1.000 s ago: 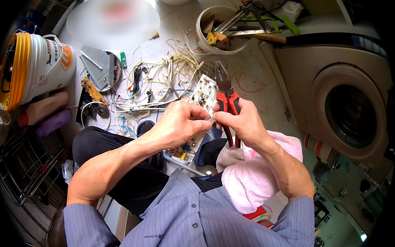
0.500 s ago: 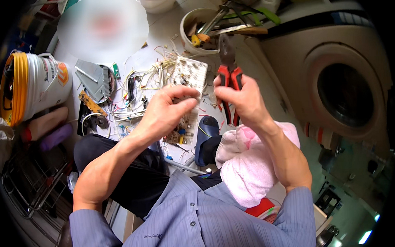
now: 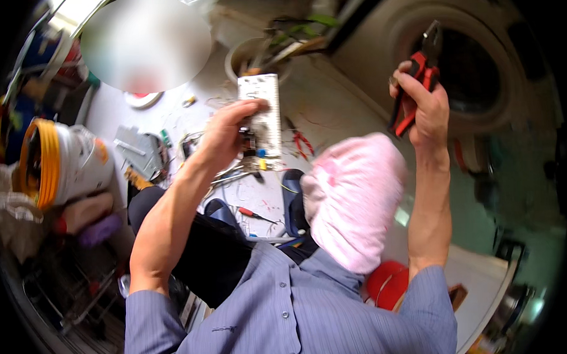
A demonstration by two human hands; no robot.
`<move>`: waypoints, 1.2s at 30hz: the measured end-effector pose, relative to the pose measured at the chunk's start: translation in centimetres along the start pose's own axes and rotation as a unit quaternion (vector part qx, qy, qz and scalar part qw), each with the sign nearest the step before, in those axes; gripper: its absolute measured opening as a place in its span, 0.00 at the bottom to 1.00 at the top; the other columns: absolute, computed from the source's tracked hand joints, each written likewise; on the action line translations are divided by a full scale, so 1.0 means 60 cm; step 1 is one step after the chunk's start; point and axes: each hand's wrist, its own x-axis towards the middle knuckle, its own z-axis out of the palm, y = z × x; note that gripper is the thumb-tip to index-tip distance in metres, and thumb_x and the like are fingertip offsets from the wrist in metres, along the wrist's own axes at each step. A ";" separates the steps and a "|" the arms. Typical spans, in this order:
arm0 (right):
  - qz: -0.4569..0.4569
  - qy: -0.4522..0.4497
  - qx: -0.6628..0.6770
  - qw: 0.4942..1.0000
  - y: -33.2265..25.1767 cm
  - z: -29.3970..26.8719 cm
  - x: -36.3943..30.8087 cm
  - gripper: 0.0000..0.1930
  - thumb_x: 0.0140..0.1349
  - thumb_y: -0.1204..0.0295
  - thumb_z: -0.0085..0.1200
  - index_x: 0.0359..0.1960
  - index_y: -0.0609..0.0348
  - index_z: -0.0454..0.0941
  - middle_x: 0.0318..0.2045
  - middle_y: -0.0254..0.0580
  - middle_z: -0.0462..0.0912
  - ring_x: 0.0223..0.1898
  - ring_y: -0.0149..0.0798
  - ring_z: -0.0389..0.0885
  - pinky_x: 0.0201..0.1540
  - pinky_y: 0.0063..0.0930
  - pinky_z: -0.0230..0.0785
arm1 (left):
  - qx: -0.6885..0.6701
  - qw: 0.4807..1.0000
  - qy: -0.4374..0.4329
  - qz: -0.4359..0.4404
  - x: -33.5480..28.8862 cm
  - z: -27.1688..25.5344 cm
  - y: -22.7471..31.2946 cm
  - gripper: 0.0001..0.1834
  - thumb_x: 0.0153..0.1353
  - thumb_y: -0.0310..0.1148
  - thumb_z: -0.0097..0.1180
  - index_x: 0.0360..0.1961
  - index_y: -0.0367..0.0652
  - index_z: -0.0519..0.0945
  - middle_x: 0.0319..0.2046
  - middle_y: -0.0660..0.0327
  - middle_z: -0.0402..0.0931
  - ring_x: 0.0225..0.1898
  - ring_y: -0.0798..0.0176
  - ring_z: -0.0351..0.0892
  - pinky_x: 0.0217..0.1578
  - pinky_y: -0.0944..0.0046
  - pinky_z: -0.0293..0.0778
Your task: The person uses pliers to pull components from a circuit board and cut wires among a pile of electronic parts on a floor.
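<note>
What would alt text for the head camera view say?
A person's left hand holds up a white circuit board while the right hand raises red-handled pliers before a washing machine; a pink cloth lies on the lap.

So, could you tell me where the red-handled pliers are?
In the head view, upper right: the right hand holds the pliers raised before the washing machine's round door.

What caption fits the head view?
Left hand holds up a circuit board; right hand raises red pliers.
</note>
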 end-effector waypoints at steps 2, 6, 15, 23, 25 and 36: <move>-0.020 0.023 0.008 1.000 -0.013 -0.059 -0.020 0.08 0.62 0.79 0.59 0.42 0.65 0.77 0.31 0.39 0.80 0.33 0.34 0.78 0.41 0.26 0.70 | 0.082 0.996 -0.005 0.029 0.011 -0.008 -0.009 0.18 0.68 0.36 0.55 0.54 0.36 0.81 0.50 0.59 0.82 0.51 0.64 0.78 0.53 0.64 0.74; 0.014 0.112 -0.097 0.989 0.036 -0.165 -0.100 0.07 0.57 0.77 0.61 0.37 0.63 0.79 0.26 0.36 0.80 0.27 0.31 0.78 0.35 0.25 0.71 | 0.137 0.990 0.011 0.042 0.021 -0.039 -0.015 0.18 0.69 0.34 0.55 0.55 0.35 0.80 0.50 0.58 0.81 0.51 0.65 0.79 0.52 0.65 0.75; 0.288 0.242 -0.049 0.925 0.464 -0.338 -0.363 0.04 0.54 0.78 0.60 0.30 0.65 0.79 0.20 0.37 0.78 0.20 0.31 0.76 0.24 0.29 0.68 | 0.205 0.971 0.122 0.014 0.031 -0.150 -0.061 0.16 0.67 0.28 0.57 0.54 0.33 0.81 0.47 0.59 0.81 0.48 0.65 0.78 0.52 0.65 0.73; 0.393 0.301 -0.030 0.869 0.693 -0.368 -0.476 0.04 0.52 0.80 0.59 0.29 0.66 0.79 0.20 0.38 0.79 0.20 0.32 0.78 0.24 0.30 0.69 | 0.222 0.954 0.201 -0.018 -0.016 -0.148 -0.082 0.15 0.66 0.23 0.54 0.53 0.33 0.80 0.46 0.56 0.83 0.44 0.62 0.82 0.48 0.63 0.78; 0.392 0.308 -0.027 0.867 0.711 -0.355 -0.467 0.04 0.52 0.82 0.59 0.30 0.65 0.78 0.21 0.36 0.78 0.21 0.31 0.77 0.24 0.28 0.69 | 0.213 0.952 0.219 -0.029 -0.031 -0.116 -0.095 0.15 0.66 0.23 0.53 0.54 0.33 0.79 0.45 0.55 0.83 0.43 0.61 0.84 0.46 0.62 0.79; 0.416 0.135 -0.243 0.866 0.782 -0.267 -0.376 0.12 0.53 0.66 0.59 0.31 0.65 0.81 0.26 0.50 0.85 0.30 0.48 0.85 0.36 0.42 0.74 | 0.182 0.942 0.282 -0.029 -0.064 -0.078 -0.146 0.15 0.71 0.26 0.53 0.54 0.29 0.78 0.48 0.50 0.83 0.45 0.58 0.86 0.48 0.58 0.83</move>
